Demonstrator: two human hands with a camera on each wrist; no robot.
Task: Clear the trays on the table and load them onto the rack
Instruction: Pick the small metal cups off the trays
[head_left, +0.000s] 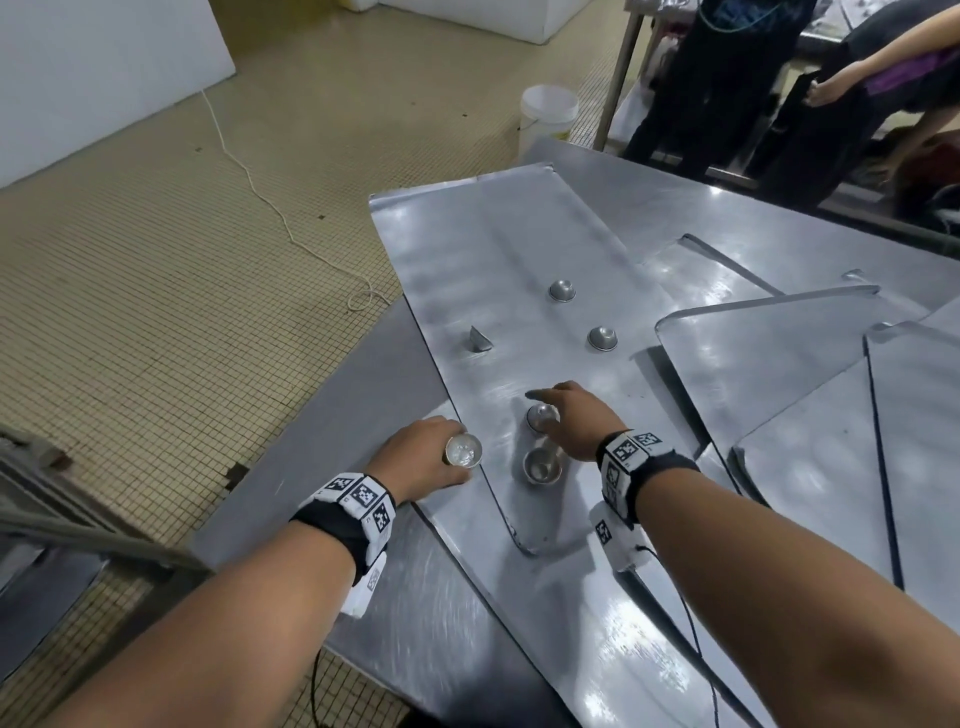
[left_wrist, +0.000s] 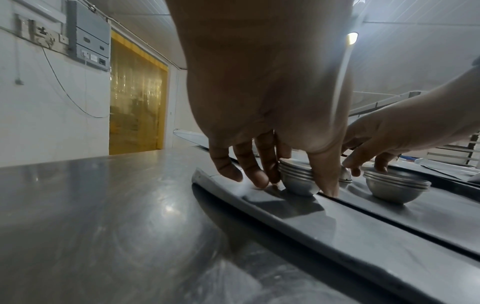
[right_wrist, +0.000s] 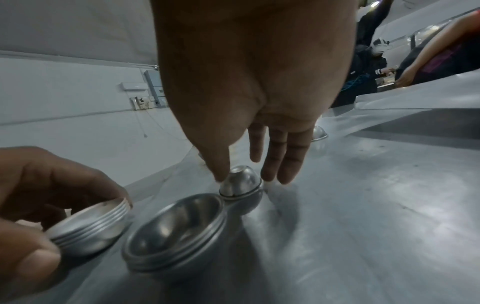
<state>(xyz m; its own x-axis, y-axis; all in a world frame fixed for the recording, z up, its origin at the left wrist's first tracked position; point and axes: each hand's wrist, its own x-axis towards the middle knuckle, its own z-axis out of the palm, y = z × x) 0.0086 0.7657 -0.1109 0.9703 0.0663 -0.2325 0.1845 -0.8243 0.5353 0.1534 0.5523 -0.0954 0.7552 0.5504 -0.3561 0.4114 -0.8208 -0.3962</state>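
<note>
- Your left hand (head_left: 421, 457) grips a nested stack of small metal cups (head_left: 463, 451), rim up, fingers on one side and thumb on the other; the left wrist view shows that stack (left_wrist: 298, 179) low at the near edge of the tray (head_left: 493, 270), its base at or just above the metal.
- Your right hand (head_left: 574, 418) reaches over an upturned cup (head_left: 543, 415) standing dome-up on the tray; in the right wrist view the thumb (right_wrist: 221, 164) touches the side of the dome (right_wrist: 241, 182) and the other fingers hang almost straight just beside it, so nothing is clasped yet.
- Just beside that dome, nearer to you, a second nested stack (head_left: 543, 465) sits rim up on the tray, between your two hands.
- Farther along the same tray lie two more dome-up cups (head_left: 562, 290) (head_left: 602, 338), well apart from the hands, and a cone-shaped metal mould (head_left: 479, 340) lying on its side towards the left edge.
- That tray lies on a steel table (head_left: 337, 415), its left corner reaching past the table's edge over the tiled floor (head_left: 156, 312).
- More flat trays (head_left: 769, 364) overlap one another on the right side of the table.
- A white bucket (head_left: 548, 117) stands on the floor beyond the table, and another person's arm (head_left: 883, 57) shows at top right.
</note>
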